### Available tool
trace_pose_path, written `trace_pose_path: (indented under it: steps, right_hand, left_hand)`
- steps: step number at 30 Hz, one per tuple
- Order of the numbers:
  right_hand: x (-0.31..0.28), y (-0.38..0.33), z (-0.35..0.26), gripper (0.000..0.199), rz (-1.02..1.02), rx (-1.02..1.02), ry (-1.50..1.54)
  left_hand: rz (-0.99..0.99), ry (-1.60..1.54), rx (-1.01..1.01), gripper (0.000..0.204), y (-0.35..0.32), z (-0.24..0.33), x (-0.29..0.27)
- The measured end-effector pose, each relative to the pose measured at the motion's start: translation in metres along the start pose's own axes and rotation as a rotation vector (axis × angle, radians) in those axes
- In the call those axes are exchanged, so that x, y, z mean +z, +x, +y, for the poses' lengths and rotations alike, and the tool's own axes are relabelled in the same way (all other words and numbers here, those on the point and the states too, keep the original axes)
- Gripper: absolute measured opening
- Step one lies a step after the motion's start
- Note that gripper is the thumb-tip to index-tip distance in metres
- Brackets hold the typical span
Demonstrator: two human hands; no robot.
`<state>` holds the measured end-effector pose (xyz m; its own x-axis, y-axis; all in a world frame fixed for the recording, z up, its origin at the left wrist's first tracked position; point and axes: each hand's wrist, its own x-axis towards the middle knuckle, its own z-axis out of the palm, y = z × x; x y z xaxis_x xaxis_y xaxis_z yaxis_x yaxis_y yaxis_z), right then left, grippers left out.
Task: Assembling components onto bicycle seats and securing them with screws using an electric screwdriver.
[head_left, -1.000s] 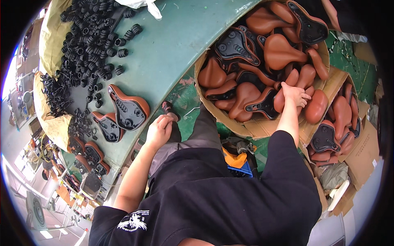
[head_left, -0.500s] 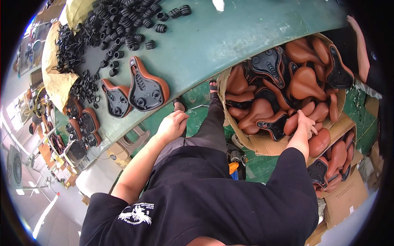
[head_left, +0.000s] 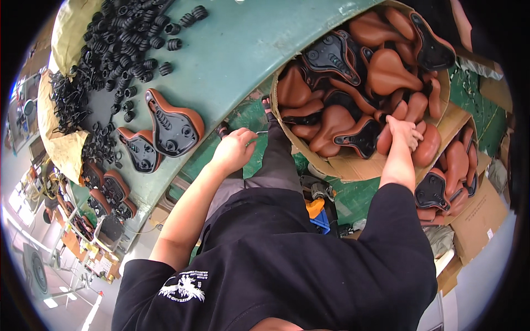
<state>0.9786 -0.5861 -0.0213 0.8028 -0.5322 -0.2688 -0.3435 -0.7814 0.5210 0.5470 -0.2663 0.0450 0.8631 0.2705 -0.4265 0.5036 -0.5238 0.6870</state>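
Observation:
My right hand (head_left: 404, 131) reaches into a large cardboard box (head_left: 353, 165) full of brown bicycle saddles (head_left: 386, 71) and grips one brown saddle (head_left: 422, 144) near the box's front edge. My left hand (head_left: 234, 150) hangs loosely curled at the edge of the green table (head_left: 237, 49), holding nothing. Two upturned saddles with black undersides (head_left: 172, 124) lie on the table just left of that hand.
A heap of black coil springs (head_left: 118, 33) covers the table's far left on yellow sacking (head_left: 66, 149). More saddles (head_left: 107, 190) line the table's left edge. A second box of saddles (head_left: 452, 171) stands at the right. A yellow and blue object (head_left: 317, 212) lies on the green floor.
The view has shifted, with the table and box moving up. My right hand has slid toward the front of the box onto a saddle there. My left hand stays at the table edge.

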Motion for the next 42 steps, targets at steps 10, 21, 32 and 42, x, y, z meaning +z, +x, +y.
trace_pose_path:
  steps: [10,21,32,42]
  right_hand:
    - [0.012,-0.001,-0.005,0.131,0.022,-0.085,-0.024]
    - [-0.023,-0.026,0.039,0.118,0.108,-0.246,0.157]
    - [0.017,-0.097,0.063,0.09,-0.269,-0.818,1.114]
    - [0.114,-0.039,-0.056,0.106,-0.282,-0.919,1.051]
  left_hand:
    - [-0.047,0.016,-0.082,0.017,-0.039,-0.025,0.02]
    - [-0.082,-0.018,0.111,0.021,0.013,-0.001,0.024]
    - [0.134,-0.175,0.348,0.102,0.184,0.087,0.074]
    - [-0.12,0.438,0.043,0.099,0.259,0.041,0.09]
